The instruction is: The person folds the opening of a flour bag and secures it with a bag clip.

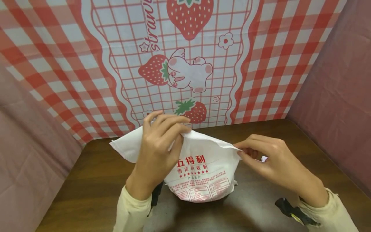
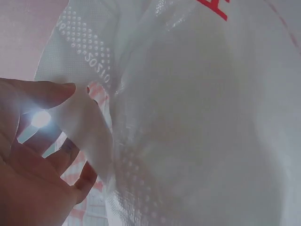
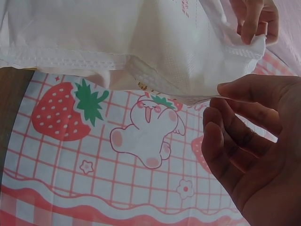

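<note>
A white flour bag [image 1: 200, 183] with red Chinese print stands on the brown table, its upper part pulled up and outward. My left hand [image 1: 157, 146] grips the bag's top edge left of the print, thumb on the near side and fingers over the back. In the left wrist view, the thumb [image 2: 59, 92] presses the pale material near embossed dots. At the bag's right end, my right hand [image 1: 269, 158] pinches the top edge between thumb and fingertips. The right wrist view shows that pinch [image 3: 220, 94], with the mouth edge running off to the left.
Behind the table [image 1: 95, 183] hangs a red and white checked cloth [image 1: 116, 64] with strawberry pictures. Pinkish curtains [image 1: 336, 90] close off both sides. A small white and purple object [image 1: 263, 159] shows behind my right hand. Dark straps [image 1: 292, 211] sit at my wrists.
</note>
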{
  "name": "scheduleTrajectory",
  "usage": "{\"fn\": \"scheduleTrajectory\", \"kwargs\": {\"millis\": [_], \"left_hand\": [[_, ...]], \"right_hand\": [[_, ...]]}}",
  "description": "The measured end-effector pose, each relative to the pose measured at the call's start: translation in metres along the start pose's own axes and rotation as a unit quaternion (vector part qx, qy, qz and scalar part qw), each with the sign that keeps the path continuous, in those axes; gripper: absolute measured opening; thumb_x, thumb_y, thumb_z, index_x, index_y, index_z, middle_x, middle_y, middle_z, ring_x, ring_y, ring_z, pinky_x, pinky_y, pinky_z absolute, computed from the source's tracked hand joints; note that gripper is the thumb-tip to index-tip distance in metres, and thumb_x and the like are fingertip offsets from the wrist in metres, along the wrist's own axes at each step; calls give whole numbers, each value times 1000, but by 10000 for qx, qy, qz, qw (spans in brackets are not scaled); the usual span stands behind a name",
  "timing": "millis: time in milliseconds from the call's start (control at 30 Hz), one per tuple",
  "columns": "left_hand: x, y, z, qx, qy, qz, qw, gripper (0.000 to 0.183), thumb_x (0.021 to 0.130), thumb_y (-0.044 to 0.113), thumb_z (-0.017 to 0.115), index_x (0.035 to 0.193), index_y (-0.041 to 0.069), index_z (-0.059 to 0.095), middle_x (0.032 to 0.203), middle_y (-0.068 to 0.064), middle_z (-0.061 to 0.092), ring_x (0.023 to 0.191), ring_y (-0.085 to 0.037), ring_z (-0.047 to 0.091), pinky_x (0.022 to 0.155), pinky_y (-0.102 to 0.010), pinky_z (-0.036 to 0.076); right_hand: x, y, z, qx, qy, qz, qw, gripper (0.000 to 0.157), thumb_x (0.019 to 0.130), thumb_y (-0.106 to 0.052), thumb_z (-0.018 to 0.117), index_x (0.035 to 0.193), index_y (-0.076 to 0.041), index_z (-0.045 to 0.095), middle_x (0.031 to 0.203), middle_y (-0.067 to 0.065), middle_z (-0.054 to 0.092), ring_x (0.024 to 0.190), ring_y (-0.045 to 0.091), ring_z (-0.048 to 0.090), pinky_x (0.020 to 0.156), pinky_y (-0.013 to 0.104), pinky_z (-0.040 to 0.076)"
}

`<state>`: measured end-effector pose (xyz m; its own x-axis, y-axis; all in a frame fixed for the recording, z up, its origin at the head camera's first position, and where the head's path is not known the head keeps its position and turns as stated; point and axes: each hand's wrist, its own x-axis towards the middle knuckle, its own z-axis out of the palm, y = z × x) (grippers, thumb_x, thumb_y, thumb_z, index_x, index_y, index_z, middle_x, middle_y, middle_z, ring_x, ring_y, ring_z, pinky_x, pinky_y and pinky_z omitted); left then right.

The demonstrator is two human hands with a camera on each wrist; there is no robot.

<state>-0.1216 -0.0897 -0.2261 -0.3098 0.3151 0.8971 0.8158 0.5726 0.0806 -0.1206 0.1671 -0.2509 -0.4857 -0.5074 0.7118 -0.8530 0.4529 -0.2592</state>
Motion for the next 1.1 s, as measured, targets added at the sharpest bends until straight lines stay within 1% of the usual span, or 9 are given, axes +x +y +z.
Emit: {"fn": "scheduleTrajectory", "kwargs": {"millis": [133, 333, 533, 667, 800, 933, 1000, 1100], "left_hand": [[-2, -4, 0, 8, -46, -57, 10000, 14, 79, -2, 54, 80, 8, 64, 95, -5, 65, 92, -20, 56, 95, -47, 28], [-4, -6, -1, 5, -101, -91, 9999, 11, 74, -1, 57, 77, 8, 63, 95, -5, 65, 92, -20, 56, 94, -45, 29], [-4, -6, -3, 89, -101, -142, 9998, 11, 73, -1, 59, 76, 8, 64, 95, -5, 65, 92, -20, 56, 92, -46, 30], [-4, -6, -5, 128, -88, -188, 9997, 12, 72, -1, 59, 75, 9, 65, 93, -4, 65, 92, -20, 56, 92, -46, 30], [-5, -7, -7, 177, -208, -266, 9993, 13, 72, -2, 55, 74, 8, 64, 92, -4, 65, 92, -19, 56, 92, -44, 31], [-6, -8, -7, 236, -375, -392, 9983, 14, 75, -1, 52, 74, 8, 63, 92, -3, 65, 93, -19, 55, 92, -42, 31], [-6, -8, -8, 233, -447, -404, 9979, 14, 75, 0, 51, 74, 8, 62, 93, -3, 65, 93, -19, 55, 92, -42, 31], [-5, -7, -10, 185, -557, -354, 9976, 14, 73, 4, 49, 74, 9, 61, 93, -3, 65, 93, -19, 54, 92, -42, 30]], "right_hand": [[-2, 2, 0, -15, -45, -21, 10000, 32, 62, 7, 71, 88, -12, 68, 70, -14, 53, 60, -2, 46, 54, 6, 35], [-9, 12, 3, -85, -138, 16, 9999, 34, 64, 2, 71, 92, -16, 66, 72, -16, 52, 62, -2, 46, 55, 7, 35], [-13, 18, 6, -188, -226, 211, 9993, 29, 65, -1, 72, 85, -19, 61, 72, -18, 51, 63, -4, 46, 53, 7, 37], [-13, 18, 7, -136, -325, 163, 9992, 29, 65, 0, 70, 84, -19, 59, 75, -18, 52, 64, -3, 47, 54, 8, 37], [-13, 18, 8, 13, -400, 58, 9992, 30, 65, 1, 71, 85, -20, 60, 77, -17, 52, 65, -2, 48, 56, 7, 37], [-14, 18, 9, 10, -421, 80, 9991, 31, 65, 0, 72, 84, -21, 60, 77, -17, 52, 65, -3, 48, 56, 7, 37], [-15, 18, 9, -20, -439, 102, 9990, 31, 65, -1, 73, 83, -22, 60, 76, -18, 52, 65, -3, 48, 55, 7, 36], [-15, 17, 9, -55, -475, 112, 9988, 31, 65, -3, 75, 83, -23, 59, 75, -18, 51, 65, -3, 47, 55, 7, 36]]}}
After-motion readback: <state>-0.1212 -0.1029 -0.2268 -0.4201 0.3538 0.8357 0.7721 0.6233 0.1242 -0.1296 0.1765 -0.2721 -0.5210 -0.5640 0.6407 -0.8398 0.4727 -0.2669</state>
